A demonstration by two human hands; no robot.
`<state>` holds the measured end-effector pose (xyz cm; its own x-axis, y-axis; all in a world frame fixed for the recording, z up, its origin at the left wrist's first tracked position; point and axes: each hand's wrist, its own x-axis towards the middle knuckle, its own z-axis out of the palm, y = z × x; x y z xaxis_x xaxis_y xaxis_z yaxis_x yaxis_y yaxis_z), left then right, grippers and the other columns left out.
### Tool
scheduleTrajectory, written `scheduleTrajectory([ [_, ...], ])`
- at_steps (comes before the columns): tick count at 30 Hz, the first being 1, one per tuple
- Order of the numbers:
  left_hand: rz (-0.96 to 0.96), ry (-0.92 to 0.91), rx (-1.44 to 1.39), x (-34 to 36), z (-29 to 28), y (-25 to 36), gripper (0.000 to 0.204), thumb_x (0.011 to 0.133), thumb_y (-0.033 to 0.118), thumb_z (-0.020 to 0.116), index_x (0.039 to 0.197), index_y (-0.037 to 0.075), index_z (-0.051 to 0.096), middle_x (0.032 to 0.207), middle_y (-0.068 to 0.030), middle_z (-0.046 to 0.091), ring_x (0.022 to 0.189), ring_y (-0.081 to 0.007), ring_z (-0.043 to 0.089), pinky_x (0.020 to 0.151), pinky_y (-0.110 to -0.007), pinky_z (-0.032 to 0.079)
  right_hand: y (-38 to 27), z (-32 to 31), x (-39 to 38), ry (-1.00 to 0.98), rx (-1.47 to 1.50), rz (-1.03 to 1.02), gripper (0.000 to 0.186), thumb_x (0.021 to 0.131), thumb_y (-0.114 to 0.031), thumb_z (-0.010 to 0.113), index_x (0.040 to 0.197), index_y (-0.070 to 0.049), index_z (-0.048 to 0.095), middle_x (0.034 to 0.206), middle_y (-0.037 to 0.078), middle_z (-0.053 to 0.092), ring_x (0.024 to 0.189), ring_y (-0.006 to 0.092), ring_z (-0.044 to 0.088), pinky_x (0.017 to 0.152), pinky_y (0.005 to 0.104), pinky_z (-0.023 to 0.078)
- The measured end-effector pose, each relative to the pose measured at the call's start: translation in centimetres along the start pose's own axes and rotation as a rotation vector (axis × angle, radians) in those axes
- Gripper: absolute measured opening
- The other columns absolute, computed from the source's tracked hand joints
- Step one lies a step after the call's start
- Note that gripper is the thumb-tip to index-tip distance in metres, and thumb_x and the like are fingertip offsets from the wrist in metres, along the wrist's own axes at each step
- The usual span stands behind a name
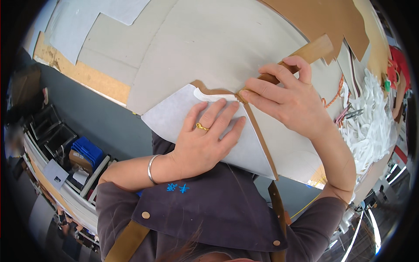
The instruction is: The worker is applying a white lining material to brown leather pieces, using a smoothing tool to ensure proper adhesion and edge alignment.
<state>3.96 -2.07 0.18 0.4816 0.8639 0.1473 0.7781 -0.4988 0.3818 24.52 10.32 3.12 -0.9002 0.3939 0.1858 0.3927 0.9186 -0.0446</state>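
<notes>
Several fingers of our left hand (203, 142) press, spread, on the white-faced panel (170, 113) overhanging the near edge of the desk (196, 43); our right hand (294, 98) curls around a flat brown tool (318, 47). White strip (201, 94) lines the curved edge, brown margin (260, 135) shows; we seem partway.

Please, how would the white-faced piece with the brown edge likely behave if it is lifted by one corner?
The white-faced piece is probably bendable rather than limp, as it lies nearly flat where it seems to overhang the table. It should feel light, because it looks thin. Rolling seems unlikely, given its broad, flat shape.
</notes>
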Motion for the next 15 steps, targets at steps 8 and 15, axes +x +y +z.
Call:
scheduleTrajectory([
  [8,0.016,0.032,-0.007,-0.2,0.4,-0.2,0.044,0.075,0.027,0.071,0.117,0.014,0.064,0.132,-0.0114,0.053,0.122,-0.0284,0.048,0.099,-0.046,0.040,1.8,0.5,2.1,0.052,0.058,-0.181,0.011,0.071,-0.020,0.070,0.080,-0.018,0.065,0.085,-0.009,0.055,0.101,0.0133,0.054,0.100,0.0408,0.033],
  [15,0.010,0.053,-0.027,-0.3,0.7,-0.3,0.043,0.075,0.026,0.070,0.116,0.015,0.064,0.133,-0.0112,0.054,0.122,-0.0277,0.049,0.096,-0.045,0.042,2.8,0.3,3.6,-0.027,0.196,-0.271,0.018,0.071,-0.018,0.074,0.088,-0.015,0.069,0.100,-0.011,0.064,0.109,0.0153,0.058,0.098,0.0463,0.033],
])
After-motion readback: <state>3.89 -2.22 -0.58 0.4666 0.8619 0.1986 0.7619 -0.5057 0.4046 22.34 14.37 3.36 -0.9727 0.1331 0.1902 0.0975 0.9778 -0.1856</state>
